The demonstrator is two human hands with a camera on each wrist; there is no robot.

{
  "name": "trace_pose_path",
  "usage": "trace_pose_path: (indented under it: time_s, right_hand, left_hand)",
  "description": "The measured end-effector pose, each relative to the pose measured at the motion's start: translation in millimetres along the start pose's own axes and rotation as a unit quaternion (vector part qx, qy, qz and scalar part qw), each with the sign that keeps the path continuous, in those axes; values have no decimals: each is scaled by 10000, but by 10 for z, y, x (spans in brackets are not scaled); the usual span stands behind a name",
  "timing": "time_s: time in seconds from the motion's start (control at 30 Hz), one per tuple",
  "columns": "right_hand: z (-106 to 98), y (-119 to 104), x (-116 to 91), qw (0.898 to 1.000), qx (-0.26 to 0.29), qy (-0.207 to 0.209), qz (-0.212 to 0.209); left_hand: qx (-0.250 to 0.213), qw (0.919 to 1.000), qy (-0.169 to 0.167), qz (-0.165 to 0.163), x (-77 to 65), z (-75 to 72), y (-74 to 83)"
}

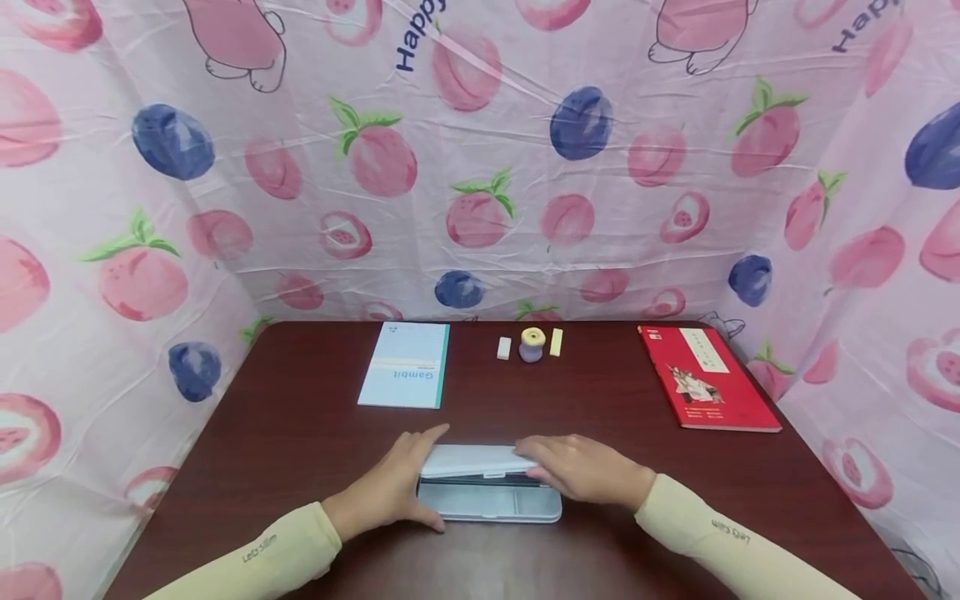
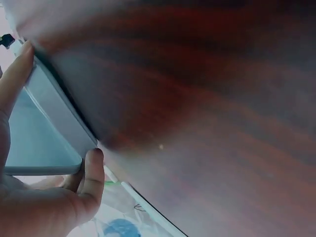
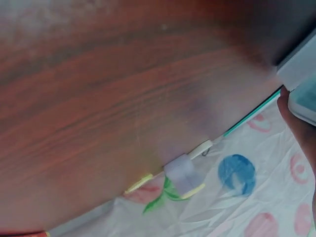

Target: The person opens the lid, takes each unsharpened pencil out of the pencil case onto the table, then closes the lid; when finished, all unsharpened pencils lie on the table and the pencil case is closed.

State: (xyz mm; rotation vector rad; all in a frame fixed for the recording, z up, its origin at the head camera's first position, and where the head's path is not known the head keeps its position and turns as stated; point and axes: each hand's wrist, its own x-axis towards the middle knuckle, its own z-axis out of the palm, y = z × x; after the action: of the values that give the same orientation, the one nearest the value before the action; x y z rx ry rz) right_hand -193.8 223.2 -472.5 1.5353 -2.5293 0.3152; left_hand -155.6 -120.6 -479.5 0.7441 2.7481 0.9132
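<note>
A pale blue-grey pencil case (image 1: 487, 503) lies near the front middle of the table, its lid (image 1: 471, 460) partly raised above the tray. At the case's left end, my left hand (image 1: 384, 485) grips it with the thumb by the front corner and the fingers toward the back. The left wrist view shows that hand's thumb and fingers spanning the end of the case (image 2: 59, 111). My right hand (image 1: 588, 468) holds the lid near its right end, fingers on top and thumb below. Only a corner of the case (image 3: 298, 64) enters the right wrist view.
Beyond the case lies a light blue notebook (image 1: 405, 367). Along the back edge stand a white eraser (image 1: 504, 348), a small purple-and-yellow spool-shaped object (image 1: 532, 345) and a yellow strip (image 1: 556, 342). A red book (image 1: 708, 379) lies at the right. Fruit-patterned cloth (image 1: 480, 150) surrounds the table.
</note>
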Motion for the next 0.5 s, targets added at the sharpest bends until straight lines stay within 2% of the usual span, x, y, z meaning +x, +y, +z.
trace_pose_path:
  time_s: [0.13, 0.3, 0.43, 0.5]
  right_hand:
    - [-22, 89, 37, 9957, 836, 69, 399]
    - [-39, 179, 117, 9814, 1594, 277, 1036]
    - [-11, 259, 219, 9738, 1667, 843, 1294]
    - [-15, 291, 288, 9721, 1500, 1164, 1379]
  left_hand:
    - [-365, 9989, 166, -242, 7, 15, -19]
    - [-482, 9974, 323, -419, 18, 37, -34]
    - [-431, 9972, 440, -421, 25, 47, -40]
    - [-371, 9975, 453, -385, 24, 43, -39]
